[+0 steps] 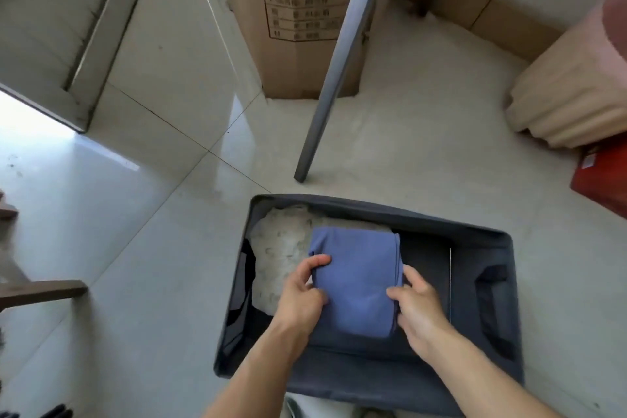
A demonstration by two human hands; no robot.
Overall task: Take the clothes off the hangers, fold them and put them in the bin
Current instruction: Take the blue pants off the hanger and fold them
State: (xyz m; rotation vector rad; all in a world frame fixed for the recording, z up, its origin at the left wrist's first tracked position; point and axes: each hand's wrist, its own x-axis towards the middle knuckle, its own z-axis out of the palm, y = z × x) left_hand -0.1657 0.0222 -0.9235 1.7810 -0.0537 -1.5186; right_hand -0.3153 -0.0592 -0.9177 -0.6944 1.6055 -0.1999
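A folded blue garment [356, 278] lies inside the dark grey fabric bin [481, 282] on the floor. My left hand [302, 292] grips the garment's left edge, thumb on top. Along its right edge my right hand [419, 309] holds it too. Under and to the left of the blue piece lies a folded light grey garment [281, 248]. A dark garment [246, 282] shows at the bin's left wall. No hangers are in view.
A grey metal pole [339, 61] leans just beyond the bin. Behind it stands a tall cardboard box [298, 20]. A beige and pink bundle [573, 92] and a red box [600, 176] lie at the right. Wooden pieces [40, 292] stick in from the left.
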